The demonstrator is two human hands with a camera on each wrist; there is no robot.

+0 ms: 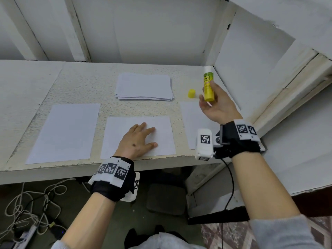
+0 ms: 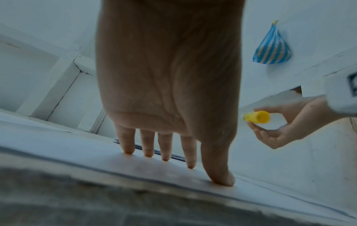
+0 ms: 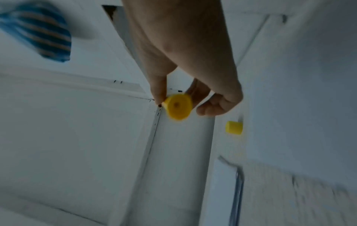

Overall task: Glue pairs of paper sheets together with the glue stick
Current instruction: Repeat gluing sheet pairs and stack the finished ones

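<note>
Head view: the right hand (image 1: 218, 106) is pinching the uncapped glue stick (image 1: 208, 83) at 2 o'clock while the left hand (image 1: 138, 141), fingers flat, is pinning the centre sheet (image 1: 165, 139); gluing right to the edges would likely bond best.

left hand (image 2: 170, 85) flat, fingers straight and spread, fingertips (image 2: 222, 178) pressing a white paper sheet (image 2: 193, 177); paper stack (image 2: 142, 149) edge visible behind fingers; right hand (image 2: 289, 126) off to the side, above the table, pinching yellow glue stick (image 2: 257, 117); blue striped bag (image 2: 271, 49) hanging on wall
</note>
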